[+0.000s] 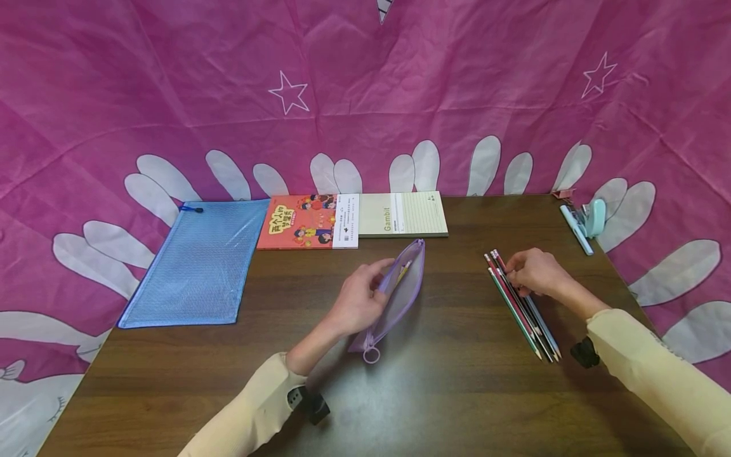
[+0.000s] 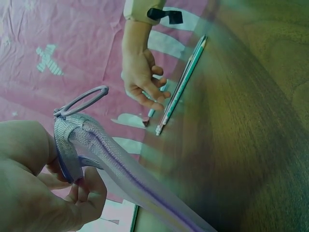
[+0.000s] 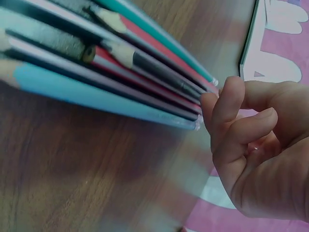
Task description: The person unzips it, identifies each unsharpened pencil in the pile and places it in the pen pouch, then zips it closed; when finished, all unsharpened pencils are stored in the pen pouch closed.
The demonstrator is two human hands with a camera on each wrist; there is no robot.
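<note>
My left hand (image 1: pixel 356 298) grips one side of a purple mesh zip pencil case (image 1: pixel 408 297), its mouth spread wide and its ring pull toward me. Inside lies a yellow pencil (image 1: pixel 403 273). In the left wrist view, thumb and fingers pinch the edge of the case near the ring pull (image 2: pixel 87 100). Over on the right, my right hand (image 1: pixel 533 271) hovers at the far ends of several pencils (image 1: pixel 510 298) lying side by side. Its fingers are loosely bent beside the ends of the pencils, among them a light blue one (image 3: pixel 96 94), with nothing visible between them.
A blue mesh zip folder (image 1: pixel 197 266) lies at the left. Along the back are a red book (image 1: pixel 299 222) and a pale green notebook (image 1: pixel 417 214). Near the right edge sit a light blue pen-like stick (image 1: pixel 577 230) and a mint stapler-like object (image 1: pixel 596 218). Pink fabric surrounds the table.
</note>
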